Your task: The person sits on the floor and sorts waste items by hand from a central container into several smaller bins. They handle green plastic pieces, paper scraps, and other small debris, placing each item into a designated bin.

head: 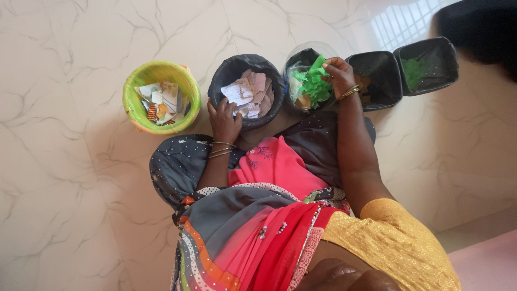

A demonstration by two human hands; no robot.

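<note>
Right hand [338,73] fingers pinched green scraps [315,83] over the middle bin [301,56]; left hand [223,119], beside it, gripped the paper bin [229,70] rim, so loose scraps risked spilling onto the floor [70,205].

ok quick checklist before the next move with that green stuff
1. Right hand grips green scraps: ok.
2. Scraps are over the clear bin: ok.
3. Left hand on the rim of the black paper bin: ok; how firm, cannot tell.
4. Green basket upright, clear of both hands: ok.
5. Square black bins upright: ok.
6. Room left under the scraps: cannot tell.
</note>
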